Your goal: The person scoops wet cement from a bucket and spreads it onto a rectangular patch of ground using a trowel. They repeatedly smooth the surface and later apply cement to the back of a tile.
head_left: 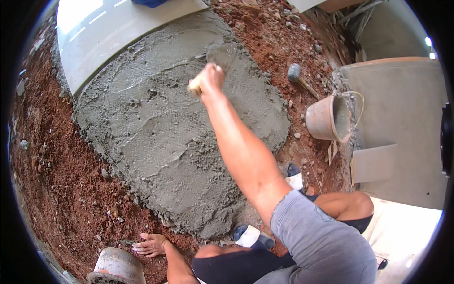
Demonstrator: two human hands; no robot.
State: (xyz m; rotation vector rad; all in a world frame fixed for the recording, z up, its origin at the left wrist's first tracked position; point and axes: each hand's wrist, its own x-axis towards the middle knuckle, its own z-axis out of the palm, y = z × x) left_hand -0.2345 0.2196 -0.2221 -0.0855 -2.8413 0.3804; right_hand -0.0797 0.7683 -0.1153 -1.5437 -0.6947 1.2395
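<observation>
My right hand (210,79) is closed around the wooden handle of a trowel (222,54). Its blade lies on the far right part of a thick bed of wet grey mortar (142,137). Bare of any tool, my left hand (152,245) rests on the reddish soil at the near left, fingers spread. A grey-white bucket (118,266) lies tipped just beside that hand. Along the far left edge of the mortar sits a large, glossy pale tile (120,35).
Loose red soil with stones (52,175) borders the mortar. To the right are a mallet (294,72) with a dark head, a tilted bucket (321,119) with a wire handle, and a plastered wall (402,104). A thin string runs along the mortar's left edge. My slippered feet (248,235) are close to the near edge.
</observation>
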